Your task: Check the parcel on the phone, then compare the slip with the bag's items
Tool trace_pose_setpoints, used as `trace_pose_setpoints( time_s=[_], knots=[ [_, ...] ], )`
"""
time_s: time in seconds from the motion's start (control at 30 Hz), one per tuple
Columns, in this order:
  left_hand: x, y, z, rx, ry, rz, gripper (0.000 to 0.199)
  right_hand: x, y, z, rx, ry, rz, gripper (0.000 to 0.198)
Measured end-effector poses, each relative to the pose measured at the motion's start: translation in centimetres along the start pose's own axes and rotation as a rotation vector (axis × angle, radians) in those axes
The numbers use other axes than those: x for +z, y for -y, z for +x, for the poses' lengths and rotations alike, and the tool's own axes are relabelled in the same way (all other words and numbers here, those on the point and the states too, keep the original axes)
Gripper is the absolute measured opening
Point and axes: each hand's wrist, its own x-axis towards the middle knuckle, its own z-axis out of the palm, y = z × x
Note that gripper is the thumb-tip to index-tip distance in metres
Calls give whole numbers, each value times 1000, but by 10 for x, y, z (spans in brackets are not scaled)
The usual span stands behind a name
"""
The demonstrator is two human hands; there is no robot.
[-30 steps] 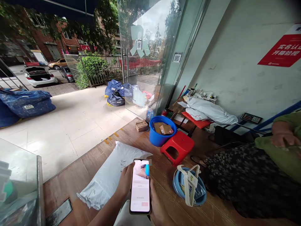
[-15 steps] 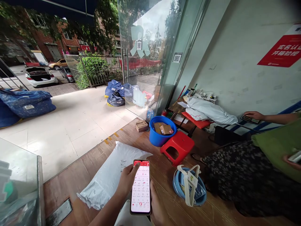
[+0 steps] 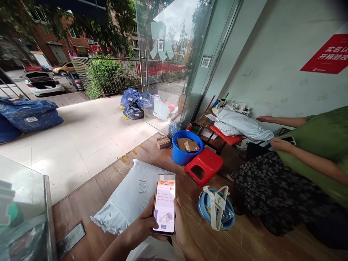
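A lit smartphone [image 3: 164, 206] is held upright between both my hands, low in the middle of the view. My left hand [image 3: 145, 221] wraps its left side, with the thumb at the lower left of the screen. Along the right edge of the phone, my right hand [image 3: 179, 224] grips with its fingers partly hidden behind. The screen carries an orange banner and a picture lower down; its text is too small to read. Just beyond the phone, a white plastic parcel [image 3: 122, 199] with a printed label lies on the wooden floor.
A person in a green top [image 3: 323, 141] stands at right, holding a phone, one hand stretched over wrapped goods on a table. Nearby stand a blue tub [image 3: 178, 154] with cartons, a red stool [image 3: 208, 161] and a basin with hangers [image 3: 216, 208]. A glass door [image 3: 165, 83] stands ajar.
The phone screen has switched from a grid of icons to a page with a banner and picture. My left thumb has moved from its top to its lower left. The person leaned in.
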Motion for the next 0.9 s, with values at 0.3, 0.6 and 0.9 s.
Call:
trace_pose_setpoints(
  time_s=[0.3, 0.6, 0.9],
  knots=[
    [-3, 3, 1, 54, -10, -53, 119, 12, 26, -13, -141, 135, -358, 50],
    [5, 1, -4, 63, -47, -77, 122, 9, 26, -19, -107, 238, -337, 54],
    [11, -9, -16, 72, -23, 37, 116, 8, 24, -19, -155, 261, -347, 57]
  ],
)
